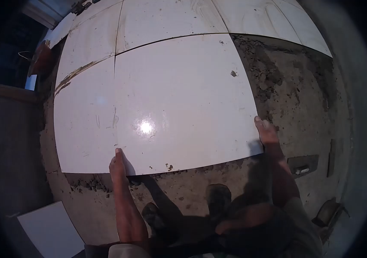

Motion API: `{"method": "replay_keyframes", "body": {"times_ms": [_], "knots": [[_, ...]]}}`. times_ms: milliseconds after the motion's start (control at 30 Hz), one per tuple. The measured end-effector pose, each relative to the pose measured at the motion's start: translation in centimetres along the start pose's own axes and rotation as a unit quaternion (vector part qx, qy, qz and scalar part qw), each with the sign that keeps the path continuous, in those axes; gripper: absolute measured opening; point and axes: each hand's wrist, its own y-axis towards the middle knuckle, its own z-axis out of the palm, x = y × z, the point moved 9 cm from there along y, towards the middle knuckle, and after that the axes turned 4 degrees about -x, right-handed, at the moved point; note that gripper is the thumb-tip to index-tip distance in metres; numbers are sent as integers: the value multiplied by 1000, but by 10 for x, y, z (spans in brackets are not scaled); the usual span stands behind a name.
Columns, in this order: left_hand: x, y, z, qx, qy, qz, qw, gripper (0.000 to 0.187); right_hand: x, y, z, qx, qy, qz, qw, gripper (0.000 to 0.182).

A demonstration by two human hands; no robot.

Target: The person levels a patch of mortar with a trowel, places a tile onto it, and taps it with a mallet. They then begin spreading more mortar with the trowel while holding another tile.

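Note:
A large white floor tile [183, 103] lies in front of me, glossy, with bits of dirt on its surface. My left hand [118, 167] grips its near edge close to the left corner, the thumb on top and the other fingers mostly hidden. At the right edge, near the front corner, my right hand [267, 132] holds the tile from the side. The tile's far edge meets other white tiles [166, 21], and its left edge lies along a neighbouring tile [82, 124]. Dark mortar [93, 184] shows along the front edges.
A flat trowel [302, 170] lies on the ground to my right, with a dark pan-like object [327, 213] nearer me. Loose mortar [263, 73] covers ground beyond the right edge. A cut tile piece [52, 230] lies at lower left. An orange-brown bucket [41, 58] stands far left.

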Motion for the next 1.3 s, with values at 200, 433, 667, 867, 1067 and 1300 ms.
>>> {"method": "replay_keyframes", "body": {"times_ms": [200, 433, 667, 867, 1067, 1300], "knots": [[-28, -20, 2, 17, 86, 21, 996, 71, -18, 32, 26, -34, 35, 132, 990, 52], [-61, -41, -18, -51, 54, 116, 990, 70, 19, 14, 1, -56, 205, 29, 977, 37], [-137, -142, -133, -14, 151, 80, 985, 60, 87, -62, -117, -37, 48, 148, 987, 37], [-200, -263, -289, 26, 283, 67, 956, 60, 166, -201, -234, 35, -478, -333, 812, 23], [-188, -370, -427, 37, 324, -91, 941, 59, 212, -309, -284, 307, -448, -144, 827, 17], [4, -430, -545, 130, 465, -67, 873, 65, 230, -367, -236, 370, -397, 166, 823, 35]]}}
